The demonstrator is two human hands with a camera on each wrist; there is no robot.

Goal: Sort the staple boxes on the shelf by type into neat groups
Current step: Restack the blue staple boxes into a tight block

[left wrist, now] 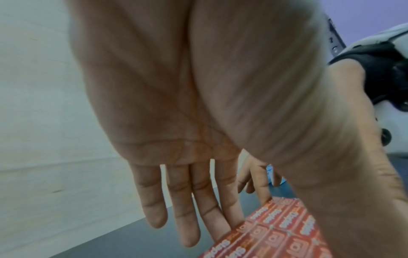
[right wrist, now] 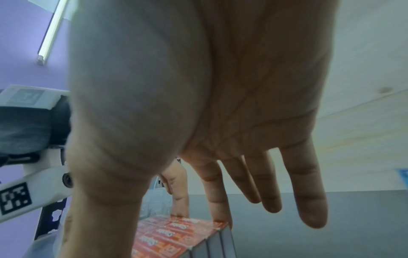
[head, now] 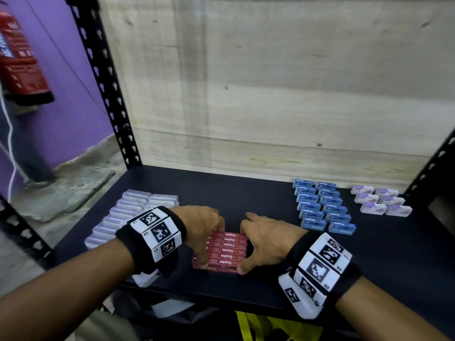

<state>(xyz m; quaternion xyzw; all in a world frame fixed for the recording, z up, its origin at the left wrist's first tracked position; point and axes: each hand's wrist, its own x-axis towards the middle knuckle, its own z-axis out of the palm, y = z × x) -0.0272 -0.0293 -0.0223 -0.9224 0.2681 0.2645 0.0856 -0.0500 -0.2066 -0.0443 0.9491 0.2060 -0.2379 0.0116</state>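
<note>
Two hands, left hand (head: 199, 225) and right hand (head: 268, 239), brace the red staple boxes (head: 225, 249) from opposite ends, fingers (left wrist: 185, 209) straight.

Both forearms reach in from the lower corners of the head view, the left forearm (head: 61, 279) from lower left and the right forearm (head: 398, 313) from lower right, converging at lower centre. The left hand (head: 202, 227) and right hand (head: 268, 239) lie palm down and face each other. Each has its thumb spread toward the near edge and its fingers long and straight, touching opposite sides of a block of red boxes (head: 225, 249). In the wrist views the left fingers (left wrist: 154, 200) and right fingers (right wrist: 309, 192) point downward, slightly fanned.
</note>
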